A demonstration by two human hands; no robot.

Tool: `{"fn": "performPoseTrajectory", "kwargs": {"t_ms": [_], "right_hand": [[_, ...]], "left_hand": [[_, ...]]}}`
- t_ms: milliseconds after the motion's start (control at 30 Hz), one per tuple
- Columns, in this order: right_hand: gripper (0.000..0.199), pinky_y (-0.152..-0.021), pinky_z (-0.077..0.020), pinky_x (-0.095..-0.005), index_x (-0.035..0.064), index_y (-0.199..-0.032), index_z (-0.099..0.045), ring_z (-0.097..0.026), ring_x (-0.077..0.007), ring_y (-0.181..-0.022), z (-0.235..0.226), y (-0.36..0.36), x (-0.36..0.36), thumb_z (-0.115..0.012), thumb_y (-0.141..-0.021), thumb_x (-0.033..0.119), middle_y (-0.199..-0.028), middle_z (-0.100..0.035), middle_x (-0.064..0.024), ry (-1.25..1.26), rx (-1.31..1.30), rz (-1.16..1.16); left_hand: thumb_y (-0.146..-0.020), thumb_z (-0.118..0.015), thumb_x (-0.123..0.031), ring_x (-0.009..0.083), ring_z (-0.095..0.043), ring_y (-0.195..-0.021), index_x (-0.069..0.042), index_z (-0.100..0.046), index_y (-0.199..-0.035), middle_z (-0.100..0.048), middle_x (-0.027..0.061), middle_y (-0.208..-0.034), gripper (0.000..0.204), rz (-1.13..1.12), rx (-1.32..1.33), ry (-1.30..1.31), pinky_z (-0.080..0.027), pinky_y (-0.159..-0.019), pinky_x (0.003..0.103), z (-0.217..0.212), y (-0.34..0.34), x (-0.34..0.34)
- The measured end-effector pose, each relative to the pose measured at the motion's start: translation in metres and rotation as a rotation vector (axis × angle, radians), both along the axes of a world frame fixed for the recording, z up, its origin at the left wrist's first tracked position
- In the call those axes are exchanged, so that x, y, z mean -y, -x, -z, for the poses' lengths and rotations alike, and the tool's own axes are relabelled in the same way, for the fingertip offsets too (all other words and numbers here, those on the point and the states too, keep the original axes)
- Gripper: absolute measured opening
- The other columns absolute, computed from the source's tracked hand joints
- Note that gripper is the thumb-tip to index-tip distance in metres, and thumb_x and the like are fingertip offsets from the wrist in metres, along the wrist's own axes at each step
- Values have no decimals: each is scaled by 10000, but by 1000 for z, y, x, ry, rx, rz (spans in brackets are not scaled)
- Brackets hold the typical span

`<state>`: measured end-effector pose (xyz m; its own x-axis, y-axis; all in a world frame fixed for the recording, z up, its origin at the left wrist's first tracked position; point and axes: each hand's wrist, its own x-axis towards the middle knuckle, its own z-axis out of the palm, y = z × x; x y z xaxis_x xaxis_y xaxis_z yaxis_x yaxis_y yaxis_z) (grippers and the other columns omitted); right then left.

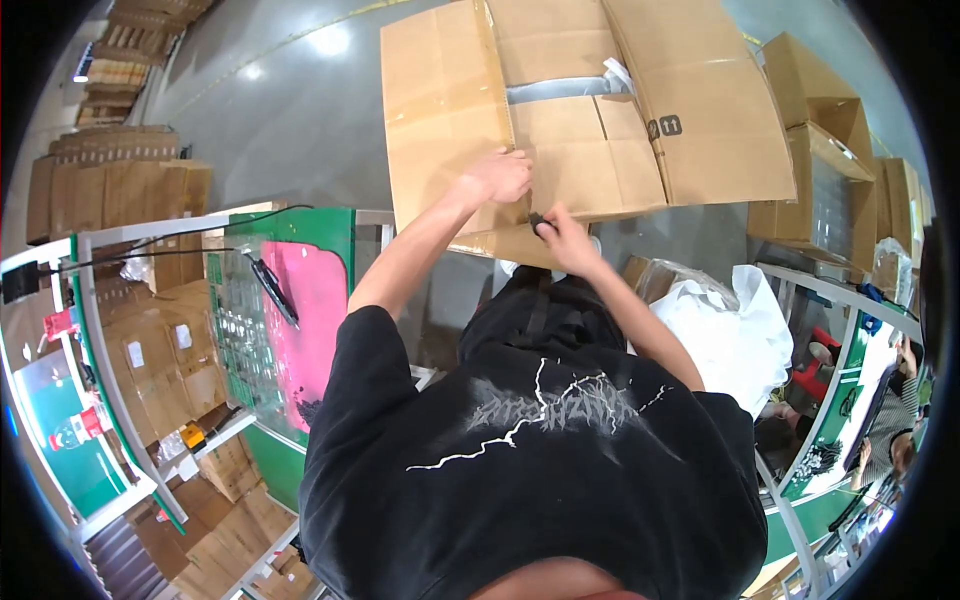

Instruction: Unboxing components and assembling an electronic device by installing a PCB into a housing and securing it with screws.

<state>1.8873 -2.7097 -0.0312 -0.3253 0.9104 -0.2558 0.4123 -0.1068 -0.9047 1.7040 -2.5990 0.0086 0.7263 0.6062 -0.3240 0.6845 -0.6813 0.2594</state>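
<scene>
A large brown cardboard box [590, 150] stands in front of me with its side flaps spread outward. Between its inner flaps shows a strip of grey-white material [570, 88]. My left hand [500, 175] is closed at the inner edge of the left flap [440, 110], its fingers curled along the taped edge. Just to the right and nearer my body, my right hand [567, 243] is closed around a small black object [542, 226] at the box's near corner. Its kind is mostly hidden by the fingers.
To my left stands a green-framed bench with a pink sheet [305, 320] and a black tool [273, 288]. A white plastic bag [725, 335] lies by my right arm. More cartons [815, 190] stand at the right, and a person [895, 440] is at another bench.
</scene>
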Motion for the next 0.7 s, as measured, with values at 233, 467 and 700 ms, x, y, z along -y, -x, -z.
{"fn": "performPoseTrajectory", "kwargs": {"t_ms": [233,467,700], "right_hand": [[238,-635,-472,-329,11,-1054,-465,-566,-201,-645,-29,-46,-45,-532,-924,199,-762,-574,-106,234,-5,-7],[198,-737,-466,-364,1,-1003,-440,-592,-216,-822,-1,-6,-8,-513,-928,169,-898,-580,-149,360,-161,4],[181,-483,-390,-240,54,-1035,-431,-456,-76,-548,3,-9,-58,-491,-960,207,-675,-489,-8,126,-252,330]], "left_hand": [[-812,-501,-198,231,-500,-893,-79,-605,-694,-519,70,-809,197,-66,165,29,-395,-803,396,1,11,11],[-832,-498,-183,220,-496,-876,-78,-579,-681,-513,53,-801,201,-50,330,30,-377,-790,396,6,16,5],[-816,-522,-181,208,-493,-858,-83,-559,-649,-508,53,-771,197,-131,388,-34,-361,-776,380,-26,32,5]]}}
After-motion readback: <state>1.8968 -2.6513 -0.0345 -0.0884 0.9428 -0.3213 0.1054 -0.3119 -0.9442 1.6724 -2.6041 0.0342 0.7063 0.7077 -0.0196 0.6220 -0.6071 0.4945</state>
